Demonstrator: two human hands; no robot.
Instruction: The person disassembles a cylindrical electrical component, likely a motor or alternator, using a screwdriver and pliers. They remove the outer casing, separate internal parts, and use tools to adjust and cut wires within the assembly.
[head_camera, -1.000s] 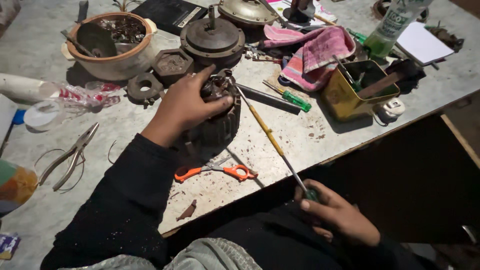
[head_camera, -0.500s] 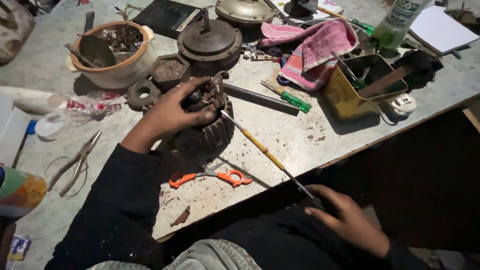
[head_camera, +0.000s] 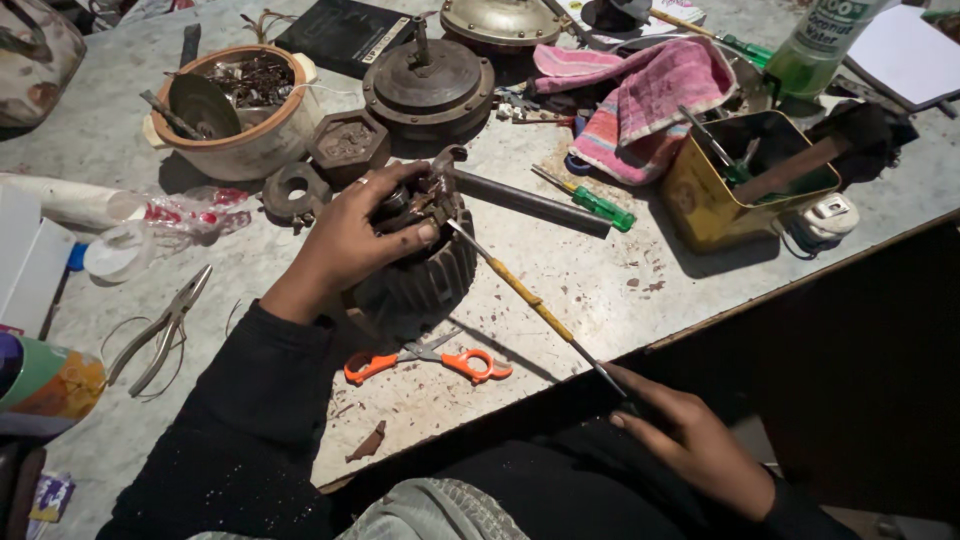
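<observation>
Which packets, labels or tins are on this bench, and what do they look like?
Green bottle: far right edge, clear green plastic with a pale label.
Yellow tin: right of the motor, open box holding tools.
Black box: far middle, flat, with a pale strip label.
Plastic wrapper: left, clear with red print.
Colourful cup: near left edge, green and orange.

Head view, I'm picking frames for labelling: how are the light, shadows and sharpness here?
Head view: light falls on the table, while the lap below is nearly black; the right hand sits in that gloom. The left hand on the motor is lit and fairly sharp. The yellow tin casts a hard shadow; corners look stretched.
</observation>
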